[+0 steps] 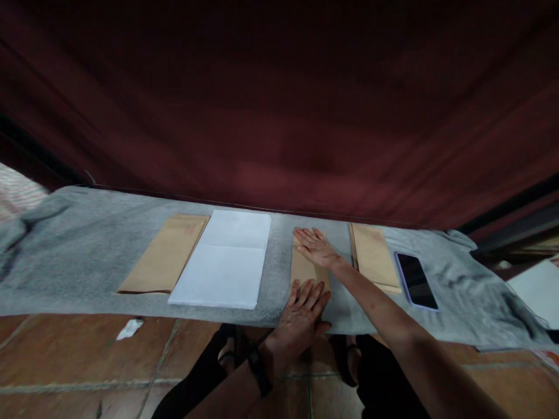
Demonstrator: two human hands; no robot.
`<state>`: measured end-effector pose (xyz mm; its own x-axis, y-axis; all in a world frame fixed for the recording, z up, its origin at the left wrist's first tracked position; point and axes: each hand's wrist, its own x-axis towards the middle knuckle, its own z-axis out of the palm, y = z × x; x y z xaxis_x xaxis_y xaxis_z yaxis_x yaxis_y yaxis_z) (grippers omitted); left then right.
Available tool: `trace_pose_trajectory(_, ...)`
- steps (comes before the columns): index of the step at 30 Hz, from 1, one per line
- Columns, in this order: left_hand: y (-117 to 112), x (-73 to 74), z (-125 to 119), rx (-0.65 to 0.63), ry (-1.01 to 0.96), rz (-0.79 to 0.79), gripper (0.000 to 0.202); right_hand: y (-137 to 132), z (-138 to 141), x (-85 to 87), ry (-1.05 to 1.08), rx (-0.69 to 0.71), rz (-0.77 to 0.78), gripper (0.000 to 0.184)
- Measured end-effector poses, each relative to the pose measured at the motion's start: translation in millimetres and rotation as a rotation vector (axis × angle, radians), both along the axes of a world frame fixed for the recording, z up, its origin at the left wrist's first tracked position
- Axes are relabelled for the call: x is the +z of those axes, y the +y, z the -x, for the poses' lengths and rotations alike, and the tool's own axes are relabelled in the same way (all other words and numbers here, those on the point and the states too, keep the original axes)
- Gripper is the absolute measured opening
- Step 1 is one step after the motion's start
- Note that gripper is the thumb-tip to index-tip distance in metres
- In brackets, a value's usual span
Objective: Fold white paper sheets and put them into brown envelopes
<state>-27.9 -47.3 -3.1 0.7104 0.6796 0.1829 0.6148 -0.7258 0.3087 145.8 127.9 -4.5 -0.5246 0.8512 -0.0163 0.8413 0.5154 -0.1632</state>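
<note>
A brown envelope (304,269) lies on the grey cloth (78,244) in front of me. My left hand (303,314) rests flat on its near end, fingers stretched out. My right hand (317,247) lies flat on its far end, fingers spread. Neither hand grips anything. To the left sits a stack of white paper (227,259), and beyond it a pile of brown envelopes (168,262). Another pile of brown envelopes (373,253) lies just right of my right arm.
A dark phone (416,280) lies face up at the right of the cloth. A dark red curtain (279,105) hangs behind. Below is a tiled floor with a scrap of white paper (130,329). My feet in sandals show near the cloth's edge.
</note>
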Motion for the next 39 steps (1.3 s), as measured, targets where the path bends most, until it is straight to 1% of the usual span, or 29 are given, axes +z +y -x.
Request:
trace_pose_trajectory(8,1,-5.7,0,-0.014,-0.004,-0.042,0.065,-27,6,2.6,0.01,0.081,0.007,0.06)
trace_pose_trajectory(13,0,-4.2,-3,-0.054,-0.005,-0.086,0.061,-44,8,2.4,0.045,0.133,0.008,0.057)
trace_pose_trajectory(16,-2,-2.6,-4,-0.043,-0.012,-0.105,0.059,-52,8,1.8,0.063,0.16,0.031,0.056)
trace_pose_trajectory(22,-5,4.6,-6,-0.098,-0.017,-0.077,0.045,-71,8,6.0,0.121,0.222,0.133,0.054)
trace_pose_trajectory(25,-6,7.5,-7,-0.086,-0.021,-0.047,0.043,-81,7,10.2,0.165,0.249,0.192,0.054)
trace_pose_trajectory(31,-12,2.0,-6,-0.038,0.012,-0.034,0.039,-101,4,14.4,0.22,0.309,0.293,0.053)
trace_pose_trajectory(35,-14,-2.0,-5,-0.037,0.042,-0.04,0.033,-114,3,18.4,0.254,0.336,0.357,0.051)
trace_pose_trajectory(39,-14,2.1,-4,-0.037,0.071,-0.032,0.03,-121,3,23.7,0.284,0.346,0.391,0.048)
